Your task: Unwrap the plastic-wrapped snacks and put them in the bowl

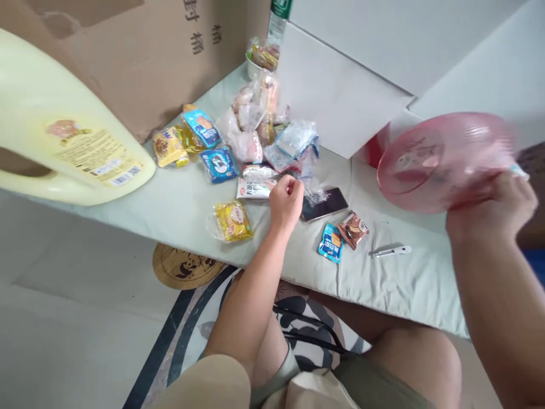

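My left hand (286, 201) rests on the pale green mat (179, 204), fingers curled into a loose fist beside a white snack packet (255, 189) and a black phone (324, 204). What it holds, if anything, is hidden. My right hand (494, 207) is raised at the right and grips the rim of a pink translucent plastic bowl (438, 159), which is blurred by motion. Several wrapped snacks lie scattered: a yellow packet (233, 221), a blue packet (219, 165), a small blue packet (331, 243) and a brown one (353, 229).
A large pale yellow jug (63, 136) lies at the left by a cardboard box (145, 51). A white box (340, 96) stands behind. A white clip (392, 250) lies near the mat's front edge. A round wooden panda coaster (183, 266) sits on the floor. My knees are below.
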### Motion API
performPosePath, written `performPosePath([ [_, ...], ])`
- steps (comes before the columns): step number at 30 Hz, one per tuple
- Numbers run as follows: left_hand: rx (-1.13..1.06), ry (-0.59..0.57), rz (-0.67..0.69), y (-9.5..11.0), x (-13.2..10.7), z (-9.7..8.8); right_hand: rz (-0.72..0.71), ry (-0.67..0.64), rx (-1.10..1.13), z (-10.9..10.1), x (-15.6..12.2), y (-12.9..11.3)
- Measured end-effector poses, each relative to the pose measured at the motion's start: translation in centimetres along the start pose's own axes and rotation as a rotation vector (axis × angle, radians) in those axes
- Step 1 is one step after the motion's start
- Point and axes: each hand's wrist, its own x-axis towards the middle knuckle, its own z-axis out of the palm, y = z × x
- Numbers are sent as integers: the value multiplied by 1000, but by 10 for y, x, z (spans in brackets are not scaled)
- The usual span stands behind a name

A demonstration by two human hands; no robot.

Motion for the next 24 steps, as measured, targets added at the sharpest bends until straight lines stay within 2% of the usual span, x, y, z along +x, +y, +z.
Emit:
performPosePath([
  [1, 5, 0, 5, 0, -1, 3, 9, 50, -94, -7, -9, 11],
  [3, 5, 5, 17, -1, -2, 10, -54, -5, -303, -20, -27, 22],
  [6, -16, 4, 33, -2, -5, 21, -140, -274, -514, -29, -51, 21],
  [10, -17, -35, 36, -4, -8, 34, -53, -582, -687, -18, -63, 17],
  [12, -6, -51, 33, -4, -9, 38, -51, -676, -740, -13, -61, 19],
  [17, 1, -62, 15, -6, -7, 37, -132, -595, -787, -14, -57, 10],
  [19, -9, -71, 11, -7, -6, 37, -231, -665, -750, -8, -58, -1],
  [21, -11, -72, 11, -8, -5, 37, -315, -788, -716, 8, -60, -11],
  [24, -12, -70, 13, -9, -6, 37, -339, -1009, -702, 38, -62, -19],
])
